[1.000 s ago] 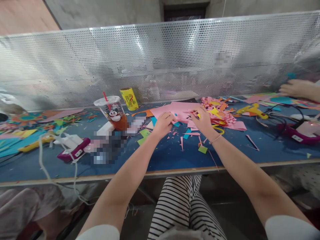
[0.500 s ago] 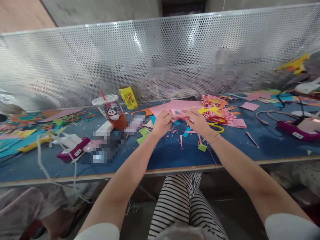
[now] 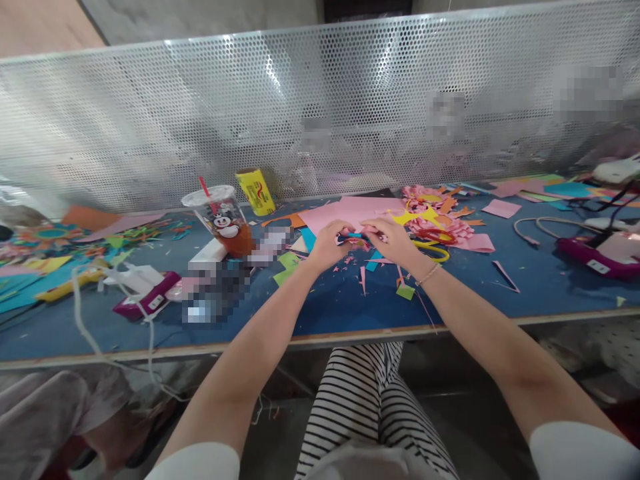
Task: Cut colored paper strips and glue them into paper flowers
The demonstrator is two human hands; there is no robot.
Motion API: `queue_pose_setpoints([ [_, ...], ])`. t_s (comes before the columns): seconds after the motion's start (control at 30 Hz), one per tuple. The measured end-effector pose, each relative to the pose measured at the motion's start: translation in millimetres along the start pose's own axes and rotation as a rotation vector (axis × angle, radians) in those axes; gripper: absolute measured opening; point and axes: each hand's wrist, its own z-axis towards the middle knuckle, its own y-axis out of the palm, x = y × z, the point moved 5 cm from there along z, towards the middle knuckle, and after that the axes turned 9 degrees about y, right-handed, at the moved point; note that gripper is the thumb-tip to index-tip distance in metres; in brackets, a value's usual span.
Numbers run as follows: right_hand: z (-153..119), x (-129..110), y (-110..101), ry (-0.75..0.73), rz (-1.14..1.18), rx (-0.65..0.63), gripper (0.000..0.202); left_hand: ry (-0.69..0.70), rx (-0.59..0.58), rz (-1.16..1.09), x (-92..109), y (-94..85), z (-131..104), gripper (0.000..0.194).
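Observation:
My left hand (image 3: pixel 330 245) and my right hand (image 3: pixel 390 239) meet above the near middle of the table. Their fingers close from both sides on a slim blue thing (image 3: pixel 353 236) with dark and reddish parts; it is too small to tell its kind. Behind them lies a large sheet of pink paper (image 3: pixel 335 212). Just right of my right hand are yellow cut paper (image 3: pixel 425 215), pink paper flowers (image 3: pixel 427 195) and a loop of yellow-handled scissors (image 3: pixel 434 252). Small pink scraps and a green paper piece (image 3: pixel 406 291) lie below my hands.
A plastic cup of brown drink (image 3: pixel 235 233) with a red straw stands left, by a yellow tube (image 3: pixel 256 192). Purple power strips (image 3: pixel 147 297) with cords lie on both sides. A yellow glue gun (image 3: pixel 73 283) lies far left. A perforated metal screen (image 3: pixel 280 113) closes the back.
My fingers were on pink paper and are now around the slim blue thing. A yellow glue gun raised at the far right has gone out of view.

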Motion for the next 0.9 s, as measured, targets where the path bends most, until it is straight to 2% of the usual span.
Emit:
queue_pose_setpoints([
  [0.1,0.5,3.7,1.5,0.072,0.01,-0.018,0.031,-0.086,-0.014,-0.028,-3.6,3.0,-0.3,0.027],
  [0.33,2.5,18.0,5.8,0.216,0.034,-0.047,0.033,-0.15,-0.051,-0.089,-3.3,6.9,0.5,0.021],
  [0.67,2.2,22.0,8.5,0.263,0.14,-0.086,0.032,-0.22,-0.043,-0.302,-16.7,14.0,-1.1,0.013],
  [0.9,3.3,20.9,11.4,0.255,0.153,-0.124,0.031,-0.244,-0.096,-0.358,-13.7,16.0,-2.2,0.008],
])
